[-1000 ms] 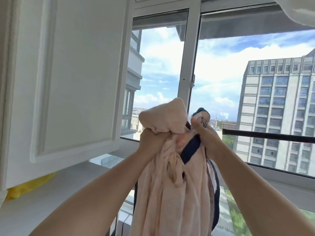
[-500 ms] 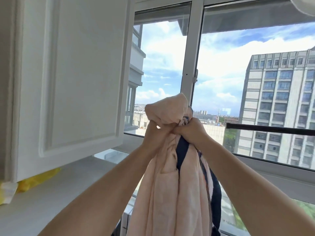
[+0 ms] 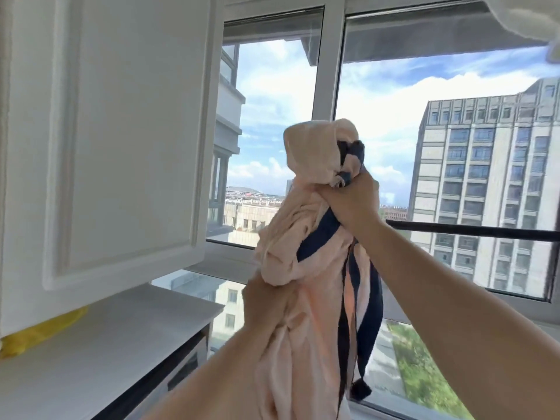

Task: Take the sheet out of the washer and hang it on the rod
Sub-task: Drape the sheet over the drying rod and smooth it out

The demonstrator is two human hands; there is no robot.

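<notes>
The right hand [image 3: 351, 201] grips the bunched sheet [image 3: 306, 262] high; the left hand [image 3: 266, 301] grasps it lower. Step: lifting toward the rod [image 3: 472, 230] at right. Next, the sheet likely needs spreading.

The sheet [image 3: 306, 328] is pale peach cloth with navy bands and a navy edge, bunched into a thick rope and held up in front of the window. Its top forms a rounded peach knob with a dark navy fold tucked at its right side. Below that the cloth bulges in crumpled folds, then hangs straight down out of view. Navy strips dangle along its right edge, one ending in a small dark tassel. The rod [image 3: 472, 230] is a dark horizontal bar running to the right behind the sheet, bare along its visible length.
</notes>
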